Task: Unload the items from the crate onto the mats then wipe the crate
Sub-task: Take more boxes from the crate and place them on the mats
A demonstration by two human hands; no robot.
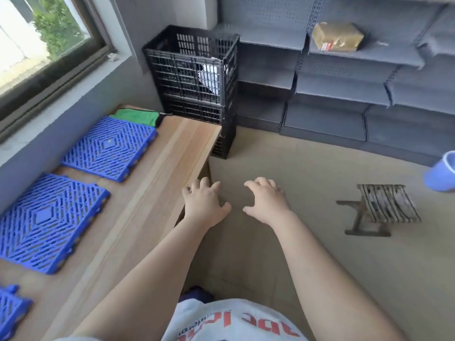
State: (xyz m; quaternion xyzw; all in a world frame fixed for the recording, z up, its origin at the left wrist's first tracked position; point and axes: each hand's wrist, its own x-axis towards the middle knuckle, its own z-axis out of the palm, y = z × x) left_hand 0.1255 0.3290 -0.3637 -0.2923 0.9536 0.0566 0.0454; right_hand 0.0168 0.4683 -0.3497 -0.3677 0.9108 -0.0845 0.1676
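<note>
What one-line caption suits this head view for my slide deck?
Both bare hands, left hand and right hand, reach empty toward stacked black plastic lattice crates beside blue plastic grid mats.

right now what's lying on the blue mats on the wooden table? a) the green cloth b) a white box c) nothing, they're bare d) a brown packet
c, the blue mats on the wooden table show only their own grid; the green cloth lies past the far one, and both the left hand and right hand hold nothing.
</note>
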